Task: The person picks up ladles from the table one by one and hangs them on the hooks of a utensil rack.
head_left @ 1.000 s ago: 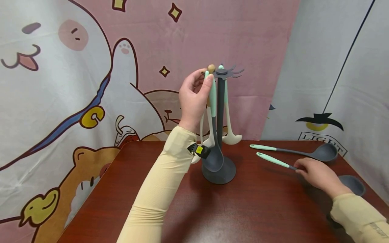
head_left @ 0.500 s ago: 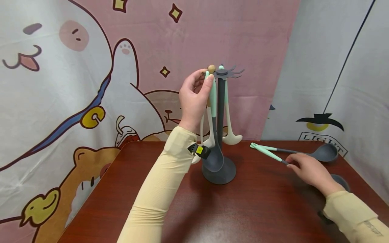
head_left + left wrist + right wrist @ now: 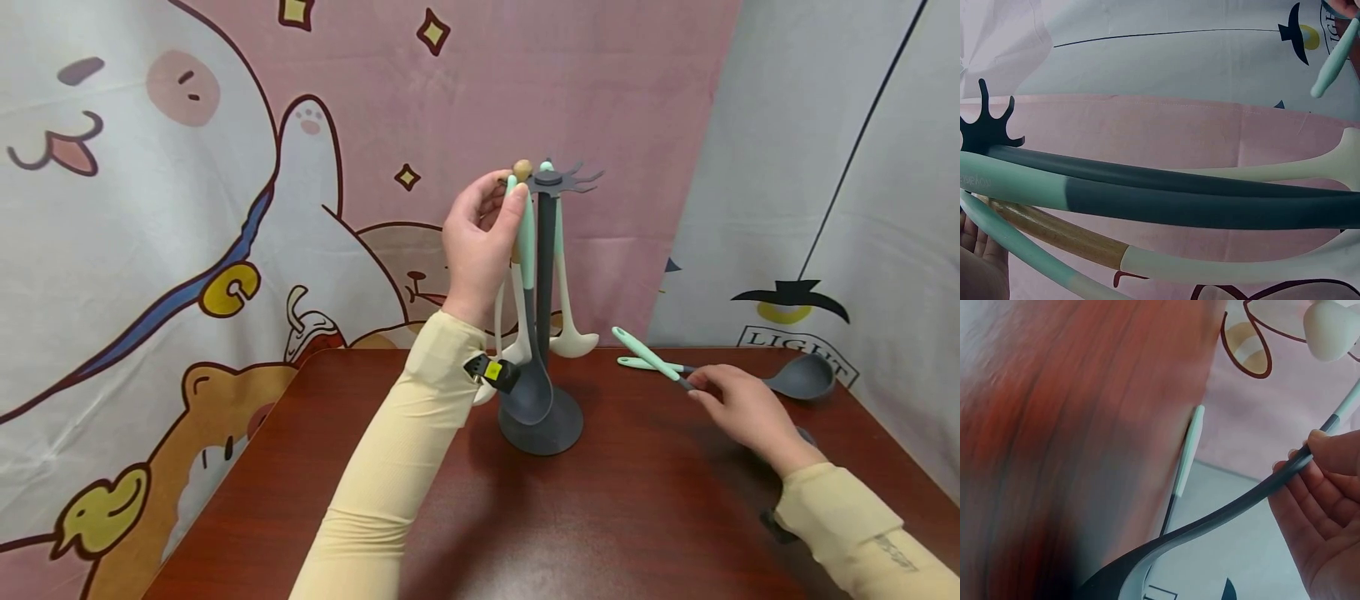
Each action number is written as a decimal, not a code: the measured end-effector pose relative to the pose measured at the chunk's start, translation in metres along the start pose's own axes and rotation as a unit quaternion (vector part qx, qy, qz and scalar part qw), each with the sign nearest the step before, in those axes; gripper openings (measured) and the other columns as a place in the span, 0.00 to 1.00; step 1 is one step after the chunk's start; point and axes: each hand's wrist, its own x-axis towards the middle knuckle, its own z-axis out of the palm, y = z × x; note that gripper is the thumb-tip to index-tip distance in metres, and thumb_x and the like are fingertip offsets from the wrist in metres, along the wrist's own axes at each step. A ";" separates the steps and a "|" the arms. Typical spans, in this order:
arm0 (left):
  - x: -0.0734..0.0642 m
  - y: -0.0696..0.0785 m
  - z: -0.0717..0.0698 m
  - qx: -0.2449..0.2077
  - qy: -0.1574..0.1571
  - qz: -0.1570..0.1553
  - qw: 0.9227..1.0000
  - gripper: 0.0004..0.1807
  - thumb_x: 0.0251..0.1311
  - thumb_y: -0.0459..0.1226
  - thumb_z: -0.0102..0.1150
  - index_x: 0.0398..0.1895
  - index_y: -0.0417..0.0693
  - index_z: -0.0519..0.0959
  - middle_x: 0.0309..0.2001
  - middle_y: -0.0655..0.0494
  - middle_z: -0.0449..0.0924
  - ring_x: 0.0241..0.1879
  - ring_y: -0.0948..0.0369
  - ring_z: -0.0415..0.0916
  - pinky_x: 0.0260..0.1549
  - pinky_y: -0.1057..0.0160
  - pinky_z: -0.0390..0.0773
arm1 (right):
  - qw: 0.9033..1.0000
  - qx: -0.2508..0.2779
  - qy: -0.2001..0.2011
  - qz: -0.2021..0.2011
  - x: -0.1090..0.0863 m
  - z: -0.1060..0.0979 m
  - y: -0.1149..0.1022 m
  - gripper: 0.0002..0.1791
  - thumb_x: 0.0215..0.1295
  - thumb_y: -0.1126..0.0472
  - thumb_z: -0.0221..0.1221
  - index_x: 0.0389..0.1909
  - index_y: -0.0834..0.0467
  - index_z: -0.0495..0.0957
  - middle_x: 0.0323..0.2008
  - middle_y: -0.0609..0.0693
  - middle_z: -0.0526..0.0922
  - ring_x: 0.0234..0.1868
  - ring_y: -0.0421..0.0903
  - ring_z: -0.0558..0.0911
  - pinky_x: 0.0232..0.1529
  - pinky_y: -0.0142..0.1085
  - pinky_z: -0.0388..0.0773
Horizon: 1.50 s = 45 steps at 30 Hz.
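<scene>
A dark grey utensil rack [image 3: 546, 275] stands upright on the table with several utensils hanging from its top. My left hand [image 3: 480, 242] is at the rack's top, pinching the upper handle of a hanging dark grey spoon [image 3: 527, 392] with a mint-green handle. My right hand [image 3: 742, 412] grips the shaft of a dark grey ladle [image 3: 1235, 509], above the table, its mint handle pointing up and left. In the head view, the hand and forearm hide most of its bowl. A second grey ladle [image 3: 804, 377] with a mint handle lies on the table behind my right hand.
A cream ladle [image 3: 573, 342] hangs on the rack's right side, and a wooden-handled cream utensil [image 3: 1085, 234] hangs beside the grey spoon. The reddish-brown table [image 3: 645, 517] ends at a printed cloth backdrop [image 3: 637, 100]. Bare hooks [image 3: 585, 177] stick out on the rack's right.
My right hand has moved left and away from me, lifting the ladle so its handle tip rises over the other ladle's handle. My left hand and the rack have stayed put.
</scene>
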 end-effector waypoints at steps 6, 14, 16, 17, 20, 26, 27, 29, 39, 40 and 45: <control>0.000 0.000 0.000 -0.002 0.002 -0.002 1.000 0.17 0.65 0.34 0.61 0.54 0.31 0.78 0.44 0.46 0.79 0.44 0.59 0.77 0.49 0.61 0.78 | 1.000 0.016 0.023 -0.002 0.003 0.002 -0.007 0.09 0.61 0.66 0.66 0.41 0.60 0.80 0.40 0.56 0.80 0.33 0.50 0.74 0.32 0.46 0.72; -0.001 0.000 0.000 -0.002 0.003 0.000 1.000 0.18 0.65 0.34 0.61 0.54 0.31 0.78 0.44 0.46 0.79 0.44 0.59 0.78 0.50 0.61 0.78 | 0.998 0.035 0.048 -0.017 0.009 0.005 -0.016 0.10 0.63 0.65 0.66 0.44 0.62 0.80 0.41 0.58 0.81 0.37 0.53 0.77 0.36 0.52 0.74; -0.001 0.000 0.000 -0.003 0.002 0.001 1.000 0.18 0.65 0.33 0.61 0.54 0.31 0.77 0.45 0.46 0.79 0.44 0.59 0.78 0.50 0.60 0.78 | 0.998 0.041 0.052 -0.021 0.011 0.006 -0.019 0.11 0.63 0.65 0.66 0.44 0.62 0.80 0.40 0.57 0.81 0.37 0.53 0.76 0.36 0.51 0.74; -0.001 0.000 0.000 -0.003 0.001 0.001 1.000 0.18 0.65 0.33 0.61 0.54 0.30 0.77 0.45 0.46 0.79 0.45 0.59 0.78 0.50 0.60 0.77 | 0.997 0.044 0.054 -0.023 0.011 0.006 -0.020 0.11 0.62 0.66 0.66 0.44 0.62 0.80 0.40 0.57 0.81 0.36 0.53 0.76 0.36 0.51 0.74; -0.001 0.000 0.000 -0.005 0.001 0.001 1.000 0.18 0.65 0.33 0.61 0.54 0.30 0.77 0.45 0.46 0.79 0.45 0.59 0.78 0.50 0.60 0.78 | 0.997 0.047 0.063 -0.025 0.014 0.008 -0.023 0.11 0.62 0.66 0.67 0.44 0.63 0.80 0.39 0.57 0.81 0.37 0.54 0.77 0.37 0.52 0.74; -0.001 0.000 0.000 -0.002 0.002 -0.001 1.000 0.18 0.65 0.34 0.61 0.54 0.30 0.77 0.45 0.46 0.79 0.45 0.59 0.78 0.50 0.61 0.78 | 0.994 0.054 0.087 -0.022 0.019 0.011 -0.029 0.10 0.63 0.66 0.66 0.44 0.62 0.81 0.40 0.57 0.82 0.39 0.54 0.78 0.39 0.53 0.74; -0.002 0.000 0.000 -0.002 0.001 -0.001 1.000 0.18 0.65 0.34 0.61 0.54 0.30 0.77 0.45 0.46 0.79 0.45 0.59 0.78 0.50 0.61 0.78 | 0.994 0.056 0.091 -0.022 0.019 0.012 -0.030 0.09 0.63 0.66 0.66 0.44 0.62 0.81 0.40 0.57 0.82 0.38 0.54 0.78 0.39 0.52 0.74; -0.002 0.000 0.000 -0.003 0.000 -0.001 1.000 0.18 0.65 0.34 0.61 0.54 0.31 0.77 0.45 0.46 0.79 0.45 0.59 0.78 0.50 0.60 0.78 | 0.993 0.059 0.099 -0.022 0.020 0.012 -0.031 0.09 0.63 0.67 0.66 0.44 0.62 0.81 0.40 0.58 0.82 0.38 0.54 0.78 0.39 0.52 0.74; -0.001 -0.002 0.000 -0.002 0.002 0.003 1.000 0.18 0.65 0.34 0.61 0.54 0.30 0.77 0.44 0.46 0.79 0.44 0.59 0.78 0.49 0.61 0.78 | 0.990 0.076 0.119 -0.012 0.026 0.011 -0.041 0.10 0.65 0.66 0.64 0.46 0.62 0.81 0.40 0.58 0.82 0.38 0.54 0.79 0.37 0.49 0.75; 0.000 -0.002 -0.001 -0.001 0.002 0.003 1.000 0.18 0.65 0.34 0.61 0.54 0.30 0.77 0.44 0.46 0.79 0.44 0.59 0.78 0.49 0.61 0.78 | 0.990 0.077 0.121 -0.011 0.027 0.011 -0.042 0.10 0.65 0.66 0.64 0.46 0.62 0.81 0.40 0.58 0.82 0.37 0.53 0.79 0.37 0.48 0.74; 0.000 -0.002 -0.001 0.003 0.002 0.002 1.000 0.18 0.66 0.35 0.61 0.55 0.32 0.78 0.45 0.46 0.79 0.45 0.59 0.77 0.50 0.61 0.78 | 0.987 0.090 0.133 -0.010 0.031 0.007 -0.049 0.10 0.66 0.65 0.64 0.47 0.62 0.81 0.40 0.57 0.81 0.33 0.49 0.78 0.33 0.41 0.74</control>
